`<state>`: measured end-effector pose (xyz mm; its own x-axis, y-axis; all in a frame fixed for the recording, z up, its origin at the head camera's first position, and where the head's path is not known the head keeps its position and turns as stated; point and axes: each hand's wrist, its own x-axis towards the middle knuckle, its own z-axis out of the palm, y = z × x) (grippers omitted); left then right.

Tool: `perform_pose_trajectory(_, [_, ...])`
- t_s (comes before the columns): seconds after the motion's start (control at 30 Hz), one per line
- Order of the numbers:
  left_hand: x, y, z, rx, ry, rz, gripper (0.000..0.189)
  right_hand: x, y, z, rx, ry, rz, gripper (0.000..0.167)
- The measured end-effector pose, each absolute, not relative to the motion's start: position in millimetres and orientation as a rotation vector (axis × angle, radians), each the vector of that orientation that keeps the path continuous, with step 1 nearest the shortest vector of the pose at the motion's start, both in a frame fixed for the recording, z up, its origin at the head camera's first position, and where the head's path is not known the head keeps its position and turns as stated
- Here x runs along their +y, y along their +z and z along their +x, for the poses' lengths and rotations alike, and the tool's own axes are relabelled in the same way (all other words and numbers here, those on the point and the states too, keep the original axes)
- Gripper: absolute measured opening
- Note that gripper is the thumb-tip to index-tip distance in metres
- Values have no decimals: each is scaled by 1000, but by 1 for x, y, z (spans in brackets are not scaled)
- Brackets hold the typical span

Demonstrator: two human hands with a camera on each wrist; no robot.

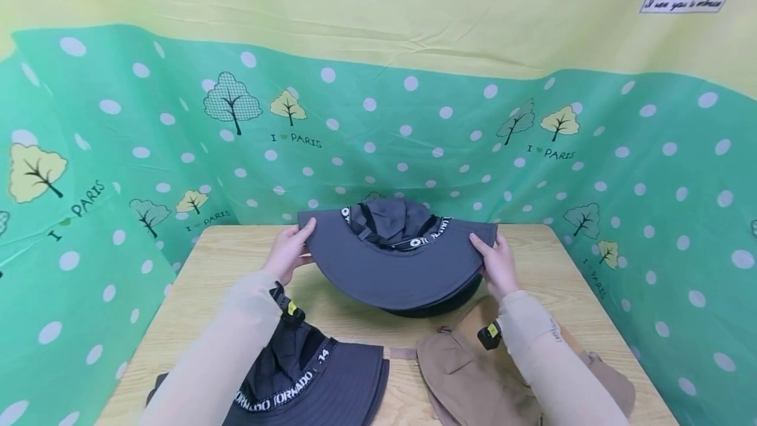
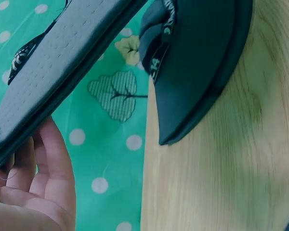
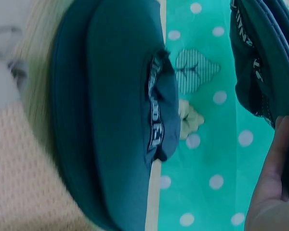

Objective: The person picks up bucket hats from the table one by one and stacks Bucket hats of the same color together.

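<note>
A dark grey wide-brimmed sun hat (image 1: 390, 275) is held up over the far part of the table, its brim spread toward me and a lettered band around the crown. My left hand (image 1: 290, 252) pinches the left end of the brim, thumb on top and fingers beneath. At the right end, my right hand (image 1: 497, 265) grips the brim the same way. Behind and below it, a second dark hat (image 1: 449, 304) lies on the table, mostly hidden in the head view. Both wrist views show this hat's brim (image 2: 202, 67) and its lettered band (image 3: 155, 120) more fully.
Another dark hat (image 1: 331, 380) with a lettered band lies front left, partly under my left forearm. A brown hat (image 1: 473, 367) with a strap sits front right, partly behind my right forearm. A green dotted cloth (image 1: 367, 130) hangs around the wooden table (image 1: 225, 248).
</note>
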<state>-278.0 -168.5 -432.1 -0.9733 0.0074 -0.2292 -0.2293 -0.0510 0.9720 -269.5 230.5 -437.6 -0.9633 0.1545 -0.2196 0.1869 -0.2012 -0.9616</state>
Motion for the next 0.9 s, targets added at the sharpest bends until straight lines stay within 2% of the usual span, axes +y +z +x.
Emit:
perform_pose_trajectory(0.17, [-152,-436,-286,2096,2100,-212,53,249,-442,-275,1975,-2382,458,73])
perform_pose_trajectory(0.57, [-129,-449,-297,2082,2093,-210,40,280,-456,-280,1903,-2364,581,71])
perform_pose_trajectory(0.83, [-122,-461,-303,2137,2081,-350,61,283,-470,-286,2150,-2217,541,73])
perform_pose_trajectory(0.9, [-119,-466,-305,2189,2049,-368,57,283,-475,-289,2263,-2133,508,72])
